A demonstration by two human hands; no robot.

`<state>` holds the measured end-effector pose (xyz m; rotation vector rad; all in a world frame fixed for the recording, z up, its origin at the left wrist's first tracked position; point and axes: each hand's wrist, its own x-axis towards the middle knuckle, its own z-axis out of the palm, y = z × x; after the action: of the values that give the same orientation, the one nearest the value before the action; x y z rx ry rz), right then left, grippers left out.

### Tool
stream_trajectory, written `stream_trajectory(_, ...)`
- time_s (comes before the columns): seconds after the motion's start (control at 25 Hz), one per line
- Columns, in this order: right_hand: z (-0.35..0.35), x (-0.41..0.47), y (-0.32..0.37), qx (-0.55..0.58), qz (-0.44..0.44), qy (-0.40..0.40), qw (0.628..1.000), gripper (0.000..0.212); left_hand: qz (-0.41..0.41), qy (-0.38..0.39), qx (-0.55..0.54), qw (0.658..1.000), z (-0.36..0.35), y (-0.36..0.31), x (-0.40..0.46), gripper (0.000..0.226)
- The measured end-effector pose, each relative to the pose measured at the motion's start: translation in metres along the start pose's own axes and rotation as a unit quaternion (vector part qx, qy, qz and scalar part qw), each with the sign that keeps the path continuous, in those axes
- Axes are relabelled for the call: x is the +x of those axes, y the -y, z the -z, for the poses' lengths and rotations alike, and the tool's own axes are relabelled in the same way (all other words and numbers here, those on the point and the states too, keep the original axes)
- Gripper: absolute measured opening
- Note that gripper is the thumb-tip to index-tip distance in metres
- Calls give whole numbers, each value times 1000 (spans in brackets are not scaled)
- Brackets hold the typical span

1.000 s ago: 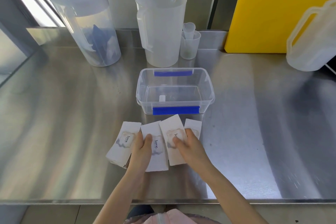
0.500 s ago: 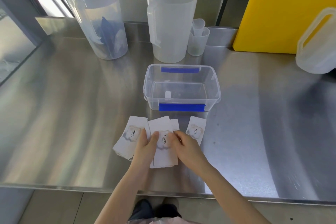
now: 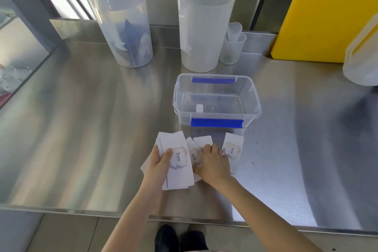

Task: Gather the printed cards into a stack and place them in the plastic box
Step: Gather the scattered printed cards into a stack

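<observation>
A: Report hand status
B: Left hand (image 3: pixel 158 164) – closed on a partial stack of cards (image 3: pixel 178 161), thumb laid across the top face beside the printed word "love", fingers under the left edge. The stack sits just below centre frame, and its lower end appears to rest on the steel table (image 3: pixel 81 139)
A: Right hand?
B: Right hand (image 3: pixel 212 162) – palm down, fingers spread flat on two overlapping cards (image 3: pixel 197 147) immediately right of the stack. It presses rather than grips; whether the thumb hooks an edge cannot be determined
A: Any cards outside both hands?
B: One single card (image 3: pixel 233 147), lying flat just right of the right hand, its left edge partly under the fingers
A: Position of the receiving container?
B: The plastic box (image 3: pixel 256 96) stands open at centre frame, directly above the cards and apart from them. Blue latches mark its near and far rims. No printed card lies inside; one small white item shows at its floor
A: Surroundings?
B: Lidded pitcher (image 3: pixel 120 24) at upper left, open jug (image 3: pixel 202 26) at upper centre, yellow board (image 3: pixel 327 12) at upper right
</observation>
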<state>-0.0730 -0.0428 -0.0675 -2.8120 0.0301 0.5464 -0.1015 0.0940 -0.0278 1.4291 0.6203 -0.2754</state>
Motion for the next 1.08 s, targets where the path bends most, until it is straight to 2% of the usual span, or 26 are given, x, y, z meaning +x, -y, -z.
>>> stream_trajectory(0.12,-6,2,4,4,-18,15,1000,57,4,-7,7,1000,8,0,1,10)
stream_trajectory(0.24,-3,-1,3,144,-51,38,988,45,-4,-5,12,1000,14,-5,0,11)
stream_trajectory(0.4,24,-18,-3,350,-96,50,930,42,-8,3,23,1000,19,-7,1,19)
stream_trajectory(0.56,42,-39,8,490,-67,49,868,30,3,15,19,1000,17,-5,5,20)
stream_trajectory(0.64,40,-44,17,486,-48,38,872,25,6,17,13,1000,14,-6,5,16)
stream_trajectory(0.76,35,-46,30,420,-28,10,907,34,19,16,-17,1000,13,-5,4,18)
stream_trajectory(0.88,30,-50,37,354,-5,30,935,36,18,24,-16,999,13,-7,3,20)
stream_trajectory(1.08,25,-54,47,319,7,41,947,37,-14,55,22,998,12,-9,2,32)
